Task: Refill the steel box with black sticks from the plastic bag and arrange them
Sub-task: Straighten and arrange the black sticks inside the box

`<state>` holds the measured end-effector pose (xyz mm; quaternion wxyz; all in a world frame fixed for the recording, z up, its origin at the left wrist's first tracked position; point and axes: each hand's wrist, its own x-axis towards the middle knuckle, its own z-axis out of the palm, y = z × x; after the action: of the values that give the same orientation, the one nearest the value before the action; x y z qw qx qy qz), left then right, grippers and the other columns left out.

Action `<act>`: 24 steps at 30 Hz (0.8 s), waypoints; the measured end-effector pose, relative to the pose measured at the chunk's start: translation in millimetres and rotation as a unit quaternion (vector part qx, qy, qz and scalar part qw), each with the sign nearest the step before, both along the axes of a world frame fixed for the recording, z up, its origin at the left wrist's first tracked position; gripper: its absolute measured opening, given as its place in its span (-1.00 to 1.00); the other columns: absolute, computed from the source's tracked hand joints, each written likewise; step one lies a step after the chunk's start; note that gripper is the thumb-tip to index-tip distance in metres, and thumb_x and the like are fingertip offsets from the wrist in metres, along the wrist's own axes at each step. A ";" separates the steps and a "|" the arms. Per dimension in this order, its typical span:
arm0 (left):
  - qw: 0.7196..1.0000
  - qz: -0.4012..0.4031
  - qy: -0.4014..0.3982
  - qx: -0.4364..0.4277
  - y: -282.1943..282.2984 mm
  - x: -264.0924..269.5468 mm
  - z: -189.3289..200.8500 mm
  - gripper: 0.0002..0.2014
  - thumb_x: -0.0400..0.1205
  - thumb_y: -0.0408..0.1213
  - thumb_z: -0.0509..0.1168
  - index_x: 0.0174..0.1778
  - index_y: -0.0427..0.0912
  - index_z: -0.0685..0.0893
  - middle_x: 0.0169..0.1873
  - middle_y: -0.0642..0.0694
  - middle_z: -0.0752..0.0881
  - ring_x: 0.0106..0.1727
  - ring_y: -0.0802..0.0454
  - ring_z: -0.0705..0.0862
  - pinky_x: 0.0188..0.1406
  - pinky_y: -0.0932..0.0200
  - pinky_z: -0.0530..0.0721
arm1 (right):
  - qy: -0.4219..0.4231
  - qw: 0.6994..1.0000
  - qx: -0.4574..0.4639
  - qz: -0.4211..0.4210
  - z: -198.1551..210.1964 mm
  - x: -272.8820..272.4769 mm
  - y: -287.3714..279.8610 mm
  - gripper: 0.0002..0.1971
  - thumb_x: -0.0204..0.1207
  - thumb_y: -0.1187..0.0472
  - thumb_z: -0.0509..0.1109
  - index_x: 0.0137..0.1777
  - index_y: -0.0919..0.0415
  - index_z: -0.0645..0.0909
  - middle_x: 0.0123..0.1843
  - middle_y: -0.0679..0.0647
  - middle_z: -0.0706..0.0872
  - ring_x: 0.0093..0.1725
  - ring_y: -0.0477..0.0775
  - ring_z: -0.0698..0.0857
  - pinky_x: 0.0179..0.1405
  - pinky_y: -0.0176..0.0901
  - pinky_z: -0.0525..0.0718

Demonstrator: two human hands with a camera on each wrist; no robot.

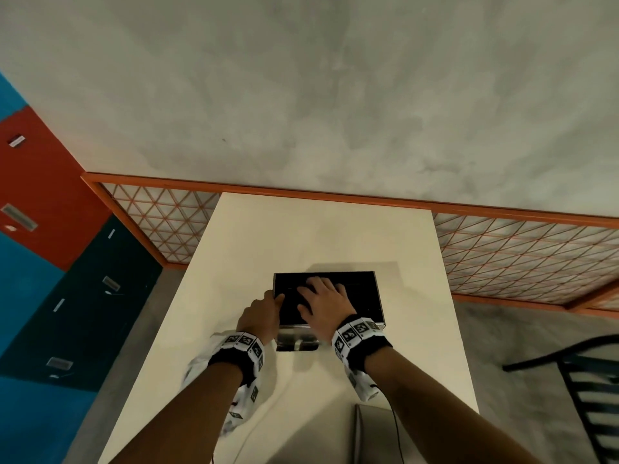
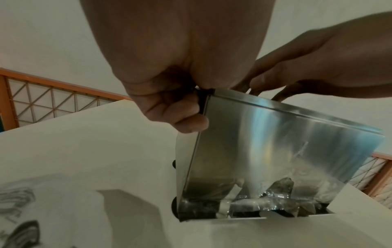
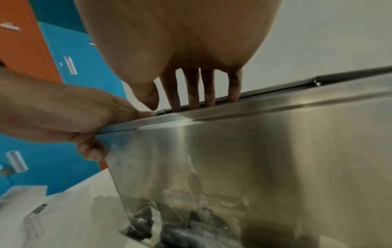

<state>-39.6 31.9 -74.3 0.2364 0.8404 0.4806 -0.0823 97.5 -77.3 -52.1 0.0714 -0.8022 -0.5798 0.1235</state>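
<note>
The steel box (image 1: 377,298) stands in the middle of the cream table (image 1: 301,236), filled to the top with black sticks (image 1: 358,293). My left hand (image 1: 269,304) grips its near-left corner, thumb on the rim and fingers curled against the side wall (image 2: 191,115). My right hand (image 1: 318,294) lies flat on the sticks with its fingers spread and straight; in the right wrist view the fingertips (image 3: 194,100) dip behind the rim. The box's shiny wall (image 2: 275,142) (image 3: 254,159) fills both wrist views. The plastic bag (image 1: 197,370) lies crumpled under my left forearm.
A small clear-fronted opening (image 1: 296,343) sits at the box's near base. A grey block (image 1: 375,433) stands at the table's near edge and a black chair (image 1: 586,390) to the right. An orange lattice rail (image 1: 502,249) runs behind; coloured lockers (image 1: 50,212) stand left.
</note>
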 end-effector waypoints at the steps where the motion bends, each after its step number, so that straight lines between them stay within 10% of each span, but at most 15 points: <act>1: 1.000 -0.001 0.001 0.000 0.1 0.0 -0.4 -0.50 0.83 0.15 -0.11 0.30 -0.19 0.48 0.11 -0.32 0.73 0.13 -0.40 0.71 0.04 -0.12 0.63 | 0.012 0.999 -0.034 -0.011 -2.9 1.8 2.0 -0.48 0.68 -0.15 0.08 0.60 -0.03 0.33 0.64 0.05 0.26 0.63 0.20 0.20 0.56 0.39 0.22; 9: 1.000 -0.005 0.012 0.000 -0.4 0.3 1.7 -0.51 0.84 0.12 -0.11 0.32 -0.21 0.48 0.13 -0.33 0.73 0.16 -0.41 0.70 0.05 -0.12 0.61 | 0.062 0.994 -0.024 -0.090 -8.8 3.5 0.6 -0.48 0.72 -0.15 0.04 0.65 -0.05 0.27 0.68 0.02 0.25 0.67 0.11 0.18 0.63 0.31 0.11; 14: 1.000 -0.012 0.007 -0.006 0.7 -0.8 1.3 -0.50 0.85 0.12 -0.12 0.33 -0.21 0.47 0.14 -0.33 0.73 0.16 -0.41 0.70 -0.01 -0.07 0.53 | 0.175 0.924 0.005 -0.340 -7.6 30.8 -16.9 -0.41 0.72 -0.03 0.13 0.65 0.26 0.19 0.66 0.32 0.20 0.61 0.35 0.28 0.54 0.22 0.36; 24: 1.000 -0.012 -0.009 0.005 -9.7 -8.0 4.0 -0.50 0.85 0.13 -0.16 0.33 -0.21 0.45 0.09 -0.35 0.73 0.12 -0.42 0.70 -0.10 -0.03 0.46 | 0.301 0.850 0.007 -0.432 -9.6 50.2 -12.3 -0.45 0.68 0.06 0.24 0.55 0.41 0.34 0.47 0.37 0.51 0.36 0.40 0.56 0.26 0.10 0.59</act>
<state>-47.6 22.2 -70.2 0.2355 0.8478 0.4692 -0.0750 147.7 -89.6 -61.7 0.2946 -0.8946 -0.1260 0.3115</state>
